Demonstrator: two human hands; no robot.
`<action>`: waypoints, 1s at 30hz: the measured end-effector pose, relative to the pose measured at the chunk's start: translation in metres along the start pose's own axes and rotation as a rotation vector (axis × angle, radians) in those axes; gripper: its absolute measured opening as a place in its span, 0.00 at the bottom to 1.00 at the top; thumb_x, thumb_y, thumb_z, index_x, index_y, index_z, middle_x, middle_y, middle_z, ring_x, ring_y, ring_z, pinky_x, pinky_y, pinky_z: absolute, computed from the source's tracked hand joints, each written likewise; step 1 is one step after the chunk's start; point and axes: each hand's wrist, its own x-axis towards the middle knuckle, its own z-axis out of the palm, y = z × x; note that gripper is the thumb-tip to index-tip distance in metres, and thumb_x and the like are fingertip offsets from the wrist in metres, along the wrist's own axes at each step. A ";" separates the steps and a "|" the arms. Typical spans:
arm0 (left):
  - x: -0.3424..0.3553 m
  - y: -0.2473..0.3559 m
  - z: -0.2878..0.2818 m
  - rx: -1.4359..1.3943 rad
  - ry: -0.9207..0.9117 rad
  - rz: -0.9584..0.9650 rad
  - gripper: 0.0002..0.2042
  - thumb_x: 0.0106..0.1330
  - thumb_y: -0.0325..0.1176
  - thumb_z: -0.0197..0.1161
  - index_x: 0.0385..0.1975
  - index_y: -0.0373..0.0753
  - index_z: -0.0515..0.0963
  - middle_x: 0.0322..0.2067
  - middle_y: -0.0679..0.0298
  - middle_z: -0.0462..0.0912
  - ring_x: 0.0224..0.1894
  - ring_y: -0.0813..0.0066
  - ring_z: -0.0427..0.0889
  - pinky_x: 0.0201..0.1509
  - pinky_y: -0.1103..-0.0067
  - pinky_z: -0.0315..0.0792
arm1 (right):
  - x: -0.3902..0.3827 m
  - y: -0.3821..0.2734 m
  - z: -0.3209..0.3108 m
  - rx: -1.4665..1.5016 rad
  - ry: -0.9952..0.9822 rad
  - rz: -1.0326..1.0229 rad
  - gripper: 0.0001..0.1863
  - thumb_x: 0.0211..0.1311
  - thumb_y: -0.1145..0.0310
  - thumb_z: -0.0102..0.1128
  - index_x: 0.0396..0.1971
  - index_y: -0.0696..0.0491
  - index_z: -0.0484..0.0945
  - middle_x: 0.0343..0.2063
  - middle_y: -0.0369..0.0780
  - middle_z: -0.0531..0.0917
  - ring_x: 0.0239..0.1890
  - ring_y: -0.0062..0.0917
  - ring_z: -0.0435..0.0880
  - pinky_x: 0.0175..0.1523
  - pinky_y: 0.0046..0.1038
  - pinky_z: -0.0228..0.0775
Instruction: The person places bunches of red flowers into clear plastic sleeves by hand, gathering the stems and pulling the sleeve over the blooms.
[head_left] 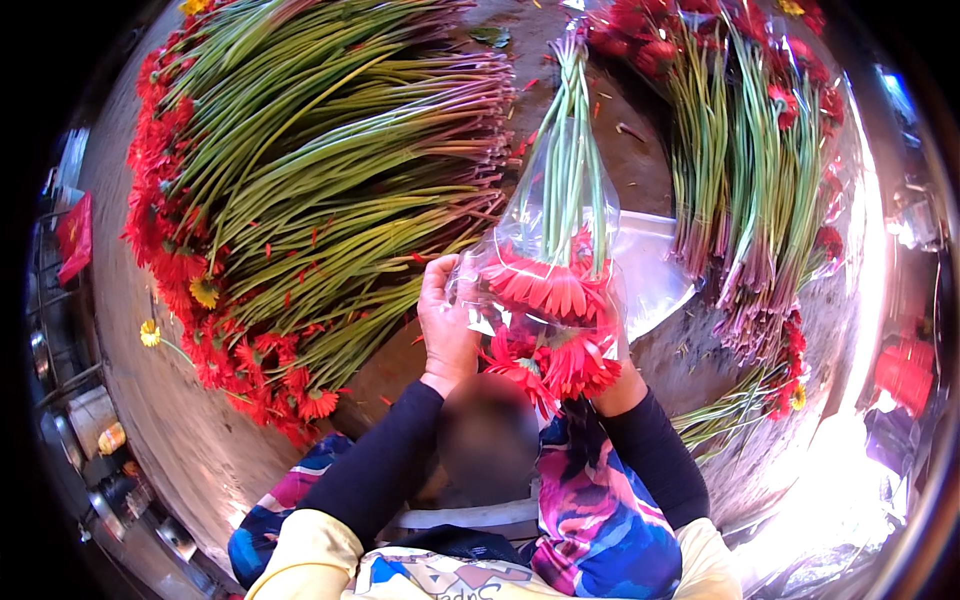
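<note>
In the middle, a bunch of red gerberas (pixel 540 283) sits in a clear plastic sleeve (pixel 520 210), with its green stems (pixel 570 100) pointing away from me and more red heads at the near end. My left hand (pixel 447 325) grips the left edge of the sleeve. My right hand (pixel 620 375) is behind the bunch on the right, its fingers mostly hidden by petals and plastic. Under the bunch, to the right, lie flat clear plastic sleeves (pixel 655 275).
A big spread of loose gerberas (pixel 330 150) covers the left, red heads outward. Wrapped bunches (pixel 750 160) lie at right, with more stems (pixel 720 420) below them on the round work surface (pixel 140 390). A red bag (pixel 75 235) and red object (pixel 900 375) are beyond the rims.
</note>
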 end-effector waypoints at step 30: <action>-0.052 0.004 -0.079 -0.372 -0.222 -0.305 0.24 0.62 0.36 0.55 0.58 0.40 0.61 0.53 0.60 0.70 0.54 0.69 0.71 0.55 0.73 0.68 | 0.017 0.010 -0.007 -0.794 0.145 -0.496 0.25 0.62 0.58 0.59 0.52 0.58 0.68 0.42 0.39 0.78 0.43 0.21 0.78 0.51 0.25 0.70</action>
